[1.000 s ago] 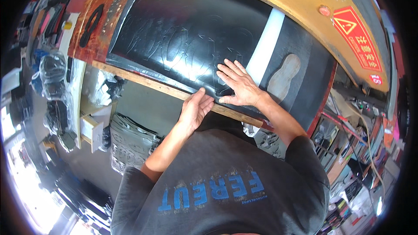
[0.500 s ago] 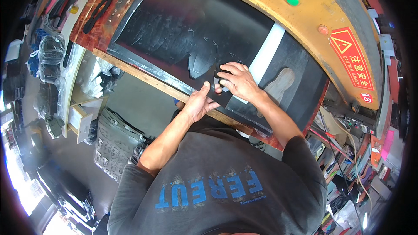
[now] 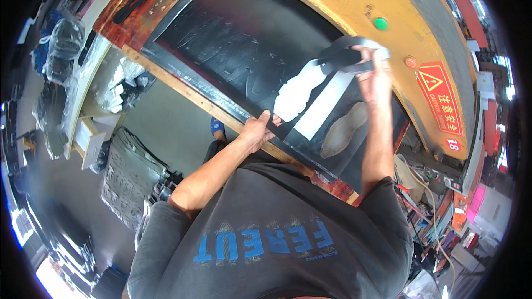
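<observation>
As LH (image 3: 256, 133) & RH (image 3: 377, 77) pinch blk sheet (image 3: 335, 51), scored worktop (image 3: 221, 27), yel machine (image 3: 349, 3), gry flr (image 3: 174, 111)

Blurry and hidden bits
The right hand (image 3: 374, 72) and black piece (image 3: 336, 54) look blurry. The counter (image 3: 183, 89) hides part of a blue shoe (image 3: 217, 127). The far yellow machine (image 3: 338, 0) is cut off.

From the head, the fisheye view looks steeply down past the chest (image 3: 266, 199) to the left hand (image 3: 256, 132), right hand (image 3: 376, 79) and desk (image 3: 166, 6), near below.
</observation>
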`<state>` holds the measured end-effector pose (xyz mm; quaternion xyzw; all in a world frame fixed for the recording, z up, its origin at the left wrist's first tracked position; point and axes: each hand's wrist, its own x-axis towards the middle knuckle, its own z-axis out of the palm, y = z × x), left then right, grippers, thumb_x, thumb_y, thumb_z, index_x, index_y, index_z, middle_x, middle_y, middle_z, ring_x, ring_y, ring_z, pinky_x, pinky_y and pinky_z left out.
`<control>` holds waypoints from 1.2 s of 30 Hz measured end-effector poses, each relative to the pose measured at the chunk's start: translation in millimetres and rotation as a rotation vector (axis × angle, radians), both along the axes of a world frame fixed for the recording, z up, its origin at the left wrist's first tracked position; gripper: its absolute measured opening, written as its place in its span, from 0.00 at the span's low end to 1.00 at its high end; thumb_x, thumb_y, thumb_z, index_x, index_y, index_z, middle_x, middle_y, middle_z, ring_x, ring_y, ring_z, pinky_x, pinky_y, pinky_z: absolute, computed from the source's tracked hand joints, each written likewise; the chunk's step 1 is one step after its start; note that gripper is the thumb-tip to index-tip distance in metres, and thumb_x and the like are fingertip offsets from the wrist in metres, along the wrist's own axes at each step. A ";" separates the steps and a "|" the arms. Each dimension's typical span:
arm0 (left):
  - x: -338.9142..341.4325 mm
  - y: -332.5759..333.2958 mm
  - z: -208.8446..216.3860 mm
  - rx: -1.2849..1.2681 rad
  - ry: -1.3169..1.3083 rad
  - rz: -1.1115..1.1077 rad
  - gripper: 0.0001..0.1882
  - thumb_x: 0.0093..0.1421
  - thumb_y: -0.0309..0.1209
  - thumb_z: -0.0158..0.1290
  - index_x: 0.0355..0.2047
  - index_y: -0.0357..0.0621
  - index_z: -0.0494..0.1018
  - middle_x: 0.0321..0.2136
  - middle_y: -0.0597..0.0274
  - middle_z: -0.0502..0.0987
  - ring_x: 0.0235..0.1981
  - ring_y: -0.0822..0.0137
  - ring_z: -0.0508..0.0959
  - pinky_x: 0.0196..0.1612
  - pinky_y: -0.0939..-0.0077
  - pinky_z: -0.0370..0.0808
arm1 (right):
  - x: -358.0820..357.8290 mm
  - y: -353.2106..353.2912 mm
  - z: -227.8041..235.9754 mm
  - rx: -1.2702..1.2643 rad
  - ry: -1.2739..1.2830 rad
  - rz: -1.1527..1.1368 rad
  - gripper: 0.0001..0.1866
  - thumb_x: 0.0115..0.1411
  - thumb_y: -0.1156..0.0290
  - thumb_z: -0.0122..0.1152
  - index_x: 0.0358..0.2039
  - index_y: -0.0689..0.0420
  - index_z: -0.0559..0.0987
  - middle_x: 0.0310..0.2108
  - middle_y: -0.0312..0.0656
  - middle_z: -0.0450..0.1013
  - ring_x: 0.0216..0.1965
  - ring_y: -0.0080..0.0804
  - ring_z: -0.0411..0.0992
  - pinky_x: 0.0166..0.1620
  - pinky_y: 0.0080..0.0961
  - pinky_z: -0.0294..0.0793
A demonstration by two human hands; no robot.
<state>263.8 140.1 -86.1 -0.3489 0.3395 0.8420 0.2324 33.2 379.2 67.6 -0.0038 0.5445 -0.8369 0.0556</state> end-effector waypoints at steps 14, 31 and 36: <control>-16.6 -60.7 23.2 0.081 0.057 0.500 0.21 0.80 0.44 0.45 0.58 0.39 0.72 0.52 0.51 0.82 0.49 0.56 0.86 0.51 0.57 0.87 | 79.9 -149.3 -78.9 1.135 0.561 0.756 0.27 0.73 0.54 0.61 0.62 0.62 0.79 0.67 0.56 0.72 0.67 0.54 0.71 0.68 0.41 0.70; -7.3 -82.8 -4.6 0.250 0.213 0.372 0.13 0.79 0.37 0.48 0.51 0.40 0.75 0.47 0.53 0.85 0.47 0.57 0.87 0.51 0.57 0.87 | 73.7 -135.4 -109.2 1.296 1.080 0.867 0.40 0.58 0.54 0.73 0.71 0.49 0.72 0.74 0.48 0.63 0.77 0.56 0.55 0.77 0.60 0.50; -8.5 -79.9 -6.1 0.191 0.172 0.371 0.14 0.79 0.36 0.46 0.52 0.37 0.73 0.48 0.49 0.84 0.47 0.54 0.88 0.51 0.53 0.87 | 46.1 -126.1 -99.4 1.365 1.152 0.853 0.38 0.54 0.72 0.76 0.66 0.42 0.77 0.71 0.44 0.68 0.74 0.52 0.62 0.75 0.56 0.57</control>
